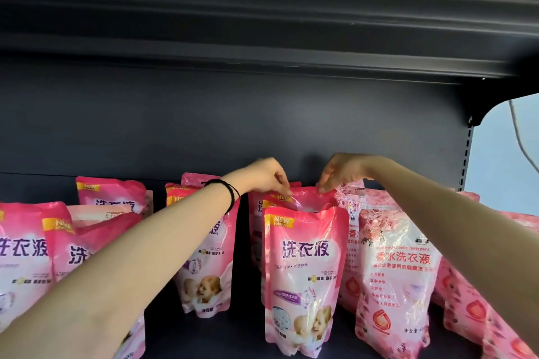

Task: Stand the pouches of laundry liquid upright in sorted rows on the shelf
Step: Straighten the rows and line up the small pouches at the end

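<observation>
Together the left hand [268, 175] and right hand [341, 172] pinch the top edge of a pink pouch [304, 198] that stands on the shelf [245, 338] just behind the front pouch [304, 271]. Dark gaps of bare shelf separate the rows, with open room above the pouch tops. The front pouch reads "NEW FORMULA" and 洗衣液. The rose-printed pouch [396, 277] beside it reads 香水洗衣液.

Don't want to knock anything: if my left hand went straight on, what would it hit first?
The pouch that the left hand pinches; past it, probably the shelf's back panel.
</observation>
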### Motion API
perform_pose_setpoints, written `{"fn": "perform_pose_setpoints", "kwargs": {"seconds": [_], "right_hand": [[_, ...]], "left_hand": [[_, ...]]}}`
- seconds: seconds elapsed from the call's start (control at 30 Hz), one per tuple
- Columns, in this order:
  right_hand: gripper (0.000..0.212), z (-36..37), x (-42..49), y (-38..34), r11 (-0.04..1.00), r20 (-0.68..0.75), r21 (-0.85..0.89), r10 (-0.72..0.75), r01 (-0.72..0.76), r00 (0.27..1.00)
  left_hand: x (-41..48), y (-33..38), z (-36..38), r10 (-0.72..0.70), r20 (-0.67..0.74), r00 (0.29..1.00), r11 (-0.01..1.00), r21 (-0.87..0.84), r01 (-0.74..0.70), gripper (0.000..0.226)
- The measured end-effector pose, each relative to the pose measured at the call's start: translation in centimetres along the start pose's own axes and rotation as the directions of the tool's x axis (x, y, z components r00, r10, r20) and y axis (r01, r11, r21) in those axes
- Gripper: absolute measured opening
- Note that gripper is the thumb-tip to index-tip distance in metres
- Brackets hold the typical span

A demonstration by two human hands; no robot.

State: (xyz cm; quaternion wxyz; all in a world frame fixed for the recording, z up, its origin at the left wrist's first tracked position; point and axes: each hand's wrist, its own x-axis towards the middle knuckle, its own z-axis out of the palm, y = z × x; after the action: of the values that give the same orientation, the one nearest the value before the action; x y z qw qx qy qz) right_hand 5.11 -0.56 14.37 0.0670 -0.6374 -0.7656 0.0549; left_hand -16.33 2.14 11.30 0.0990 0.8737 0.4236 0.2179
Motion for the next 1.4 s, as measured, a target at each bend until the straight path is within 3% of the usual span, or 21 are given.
{"fn": "perform_pose_setpoints", "kwargs": {"seconds": [0.27, 0.6, 0.8, 1.0, 1.1, 1.2, 1.3, 1.4], "right_hand": [[0.02, 0.3, -0.2, -2.0, 0.996, -0.102, -0.068, -0.066, 0.059, 0.993], [0.022, 0.4, 0.3, -2.7, 0.996, -0.176, 0.012, -0.088, 0.091, 0.98], [0.02, 1.8, 0.9, -4.1, 0.993, -0.148, 0.041, -0.1, 0.107, 0.984], [0.016, 1.7, 1.1, -4.5, 0.993, -0.145, 0.0, -0.12, 0.122, 0.982], [0.017, 1.1, 0.4, -4.5, 0.99, -0.142, 0.016, -0.136, 0.14, 0.981], [0.022, 0.4, -0.7, -4.5, 0.982, -0.124, 0.102, -0.144, 0.157, 0.982], [0.02, 0.2, -1.7, -4.7, 0.973, -0.094, 0.143, -0.169, 0.181, 0.981], [0.025, 0.1, -2.6, -4.8, 0.966, -0.121, 0.177, -0.167, 0.186, 0.979]], "left_hand": [[0.2, -0.9, -1.1, -0.028, -0.048, 0.998, 0.972, 0.231, 0.038, 0.015], [-0.6, -1.5, -3.0, -0.032, -0.115, 0.993, 0.965, 0.256, 0.061, 0.014], [-1.3, -2.1, -3.2, -0.104, -0.062, 0.993, 0.936, 0.332, 0.118, 0.016], [-1.9, -3.8, -3.0, -0.066, -0.088, 0.994, 0.976, 0.201, 0.082, 0.017], [-2.4, -3.1, -3.3, 0.031, -0.109, 0.994, 0.999, -0.007, -0.032, 0.022], [-3.5, -1.0, -3.7, 0.15, 0.016, 0.988, 0.973, -0.181, -0.145, 0.021], [-4.2, 0.6, -3.3, 0.196, 0.144, 0.97, 0.975, -0.13, -0.177, 0.021], [-4.4, 1.1, -2.4, 0.215, 0.169, 0.962, 0.976, -0.061, -0.208, 0.021]]}}
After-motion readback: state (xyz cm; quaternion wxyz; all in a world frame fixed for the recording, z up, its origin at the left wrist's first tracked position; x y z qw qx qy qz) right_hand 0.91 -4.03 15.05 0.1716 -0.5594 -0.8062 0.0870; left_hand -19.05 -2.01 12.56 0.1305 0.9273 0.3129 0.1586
